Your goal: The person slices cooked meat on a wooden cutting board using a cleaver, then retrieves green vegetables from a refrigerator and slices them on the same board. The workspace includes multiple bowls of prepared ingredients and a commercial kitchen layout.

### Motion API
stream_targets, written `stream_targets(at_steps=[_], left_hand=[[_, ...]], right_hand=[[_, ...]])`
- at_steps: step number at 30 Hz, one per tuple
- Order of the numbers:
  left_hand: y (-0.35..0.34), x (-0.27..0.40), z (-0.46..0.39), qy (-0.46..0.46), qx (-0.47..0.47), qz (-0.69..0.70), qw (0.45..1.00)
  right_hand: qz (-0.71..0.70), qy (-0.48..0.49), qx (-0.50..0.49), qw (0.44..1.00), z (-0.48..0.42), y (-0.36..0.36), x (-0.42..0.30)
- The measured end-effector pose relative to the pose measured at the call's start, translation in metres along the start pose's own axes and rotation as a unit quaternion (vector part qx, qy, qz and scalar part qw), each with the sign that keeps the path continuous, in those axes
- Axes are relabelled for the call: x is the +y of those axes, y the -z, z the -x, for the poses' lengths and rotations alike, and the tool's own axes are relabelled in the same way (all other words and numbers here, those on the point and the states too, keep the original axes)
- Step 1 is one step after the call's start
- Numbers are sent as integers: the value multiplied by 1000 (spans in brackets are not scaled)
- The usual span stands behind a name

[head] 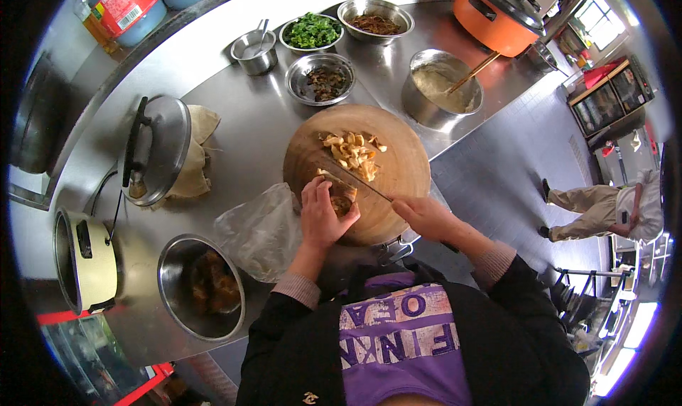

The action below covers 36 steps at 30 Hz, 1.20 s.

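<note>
A round wooden chopping board (394,214) lies before me on the steel counter. My left hand (323,212) presses a brown piece of food (341,203), perhaps a mushroom, against the board. In my right hand (426,218) is a knife (356,177), its handle end showing behind the wrist. The blade runs up and left across the board, between the held piece and a loose heap of pale yellow-brown cut pieces (352,153). How far the blade touches the held piece I cannot tell. A crumpled clear plastic bag (261,233) rests left of my left hand.
Beyond the board stand steel bowls of chopped greens (313,31), dark pieces (325,82) and brown shreds (377,24). A pot of pale batter (442,86) holds chopsticks (474,73). To the left are a steel bowl (201,287) and a lidded pot (160,150). A person (607,209) stands at right.
</note>
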<state>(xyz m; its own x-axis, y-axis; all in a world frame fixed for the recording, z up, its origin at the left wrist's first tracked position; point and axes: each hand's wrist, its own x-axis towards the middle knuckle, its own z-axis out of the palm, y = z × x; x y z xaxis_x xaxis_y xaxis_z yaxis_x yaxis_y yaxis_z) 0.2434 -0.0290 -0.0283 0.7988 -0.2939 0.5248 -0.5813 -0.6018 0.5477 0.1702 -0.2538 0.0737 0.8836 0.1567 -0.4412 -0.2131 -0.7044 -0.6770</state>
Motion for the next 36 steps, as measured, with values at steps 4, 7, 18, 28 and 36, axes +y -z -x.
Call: stream_targets(at_steps=[4,7,18,28,36], left_hand=[[-1,-6,2,-10,-9,-9,1000],[4,-3,1,-4,-30,-1,1000],[-3,-7,11,-24,-6,-36,999],[-10,-10,11,-9,-37,-72,997],[-3,0,2,-14,17,-48,999]], right_hand=[[24,-27,-55,998,23,2,-23],[53,-52,-88,993,23,5,-33],[108,-61,-75,989,-3,-18,-51],[115,29,14,993,-64,-38,-74],[-5,77,-2,997,-25,-1,-1]])
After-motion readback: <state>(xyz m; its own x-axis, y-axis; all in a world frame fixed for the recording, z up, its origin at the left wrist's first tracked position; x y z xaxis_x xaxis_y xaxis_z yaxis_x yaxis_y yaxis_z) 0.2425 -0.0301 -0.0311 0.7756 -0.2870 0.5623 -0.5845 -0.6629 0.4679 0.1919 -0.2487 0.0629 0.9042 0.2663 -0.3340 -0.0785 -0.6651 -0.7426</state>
